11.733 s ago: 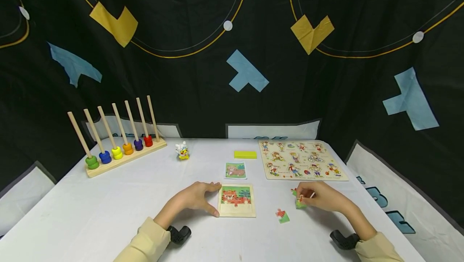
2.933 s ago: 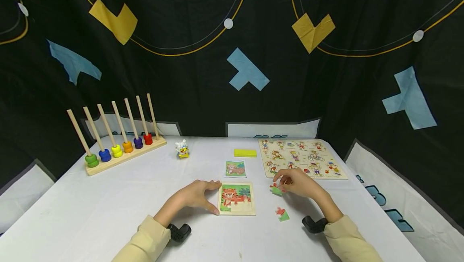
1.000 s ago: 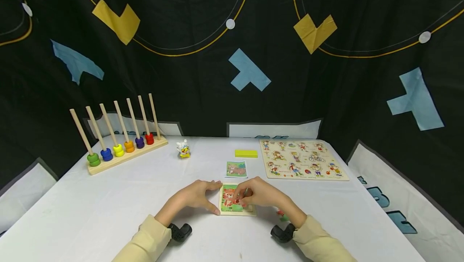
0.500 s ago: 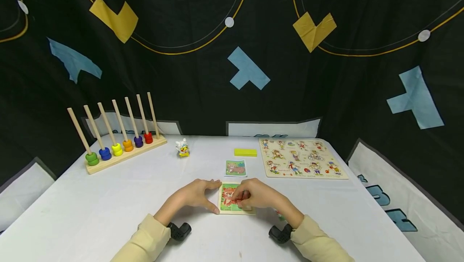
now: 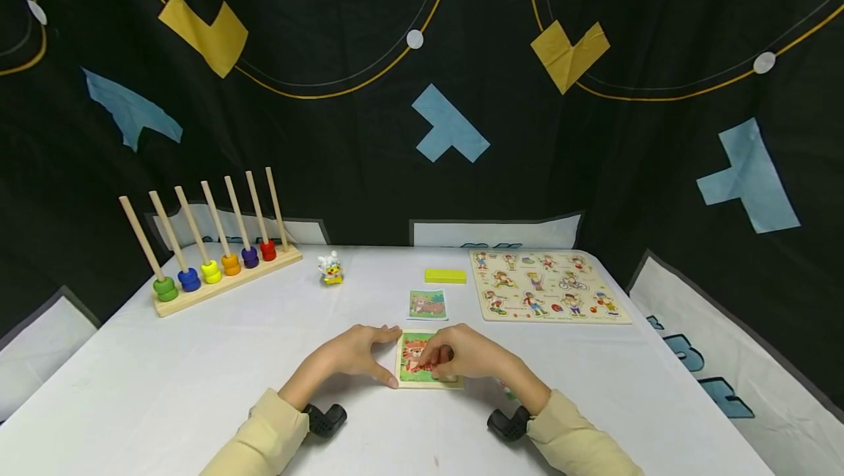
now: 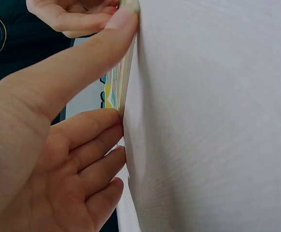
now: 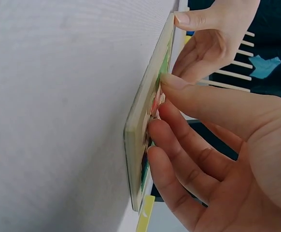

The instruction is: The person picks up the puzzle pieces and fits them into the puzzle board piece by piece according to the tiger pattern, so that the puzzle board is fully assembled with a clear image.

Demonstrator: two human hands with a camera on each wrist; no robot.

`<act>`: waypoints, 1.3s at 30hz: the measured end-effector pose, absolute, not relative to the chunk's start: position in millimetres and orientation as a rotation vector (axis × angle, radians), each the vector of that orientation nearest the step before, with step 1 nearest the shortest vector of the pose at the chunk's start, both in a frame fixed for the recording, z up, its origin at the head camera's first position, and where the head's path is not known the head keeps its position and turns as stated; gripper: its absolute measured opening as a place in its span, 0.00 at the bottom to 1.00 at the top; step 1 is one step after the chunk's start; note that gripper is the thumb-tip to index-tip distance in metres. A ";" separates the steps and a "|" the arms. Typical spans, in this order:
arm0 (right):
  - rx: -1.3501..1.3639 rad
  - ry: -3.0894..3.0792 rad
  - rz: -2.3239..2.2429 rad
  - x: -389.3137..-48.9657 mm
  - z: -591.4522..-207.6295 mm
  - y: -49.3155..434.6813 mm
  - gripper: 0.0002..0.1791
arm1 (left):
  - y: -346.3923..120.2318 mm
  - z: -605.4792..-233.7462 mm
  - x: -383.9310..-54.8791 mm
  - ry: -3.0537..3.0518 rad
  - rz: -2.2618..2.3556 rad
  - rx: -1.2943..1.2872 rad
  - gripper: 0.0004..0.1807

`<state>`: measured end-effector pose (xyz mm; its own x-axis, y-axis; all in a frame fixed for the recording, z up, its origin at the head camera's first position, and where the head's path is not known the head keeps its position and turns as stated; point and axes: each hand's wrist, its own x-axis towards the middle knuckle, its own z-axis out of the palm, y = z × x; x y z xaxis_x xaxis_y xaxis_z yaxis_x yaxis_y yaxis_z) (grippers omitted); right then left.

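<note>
A wooden jigsaw tray [image 5: 431, 385] with a red tiger picture on green lies flat on the table. My left hand [image 5: 359, 351] steadies its left side, thumb at the near corner and fingertips at the far corner; in the left wrist view those fingers [image 6: 99, 128] look nearly straight. Over the tray's right half, my right hand [image 5: 471, 351] pinches a puzzle piece [image 7: 156, 104] between thumb and fingertips, low against the tray. The fingers hide most of this piece and the picture under them. Another loose piece [image 5: 506, 389] shows partly behind the right wrist.
Beyond the tray lie a small bear picture card [image 5: 427, 305] and a yellow block [image 5: 445, 276]. A wooden peg board [image 5: 550, 289] sits back right. At back left are a ring stacker [image 5: 227, 284] with upright rods and a small white figurine [image 5: 331, 269].
My right hand has picked up a puzzle piece from the table's right and carried it left onto the tray. Earlier, another piece came into the tray's lower left. My left hand stayed put.
</note>
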<state>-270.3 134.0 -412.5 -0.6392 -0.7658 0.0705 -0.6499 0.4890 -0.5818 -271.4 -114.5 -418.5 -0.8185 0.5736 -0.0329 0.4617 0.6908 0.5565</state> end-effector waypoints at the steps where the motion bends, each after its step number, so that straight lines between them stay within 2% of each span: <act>1: -1.215 2.536 -0.867 -270.1 -412.4 134.0 0.09 | -114.4 -418.7 -271.4 2.696 0.805 0.837 0.50; 12: -1.223 2.535 -0.857 -269.1 -410.5 134.0 0.08 | -115.0 -418.4 -272.2 2.699 0.798 0.820 0.50; 21: -1.219 2.531 -0.825 -270.1 -405.9 143.5 0.13 | -114.9 -420.1 -272.1 2.696 0.807 0.806 0.50; 39: -1.059 2.638 -0.744 -248.6 -395.5 223.0 0.16 | -113.9 -419.4 -270.5 2.696 0.821 0.798 0.51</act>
<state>-248.6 223.0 -395.5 -0.7222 -0.6917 -0.0005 -0.5895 0.6158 -0.5228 -270.5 -113.9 -419.4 -0.8309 0.5548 -0.0429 0.4366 0.6979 0.5677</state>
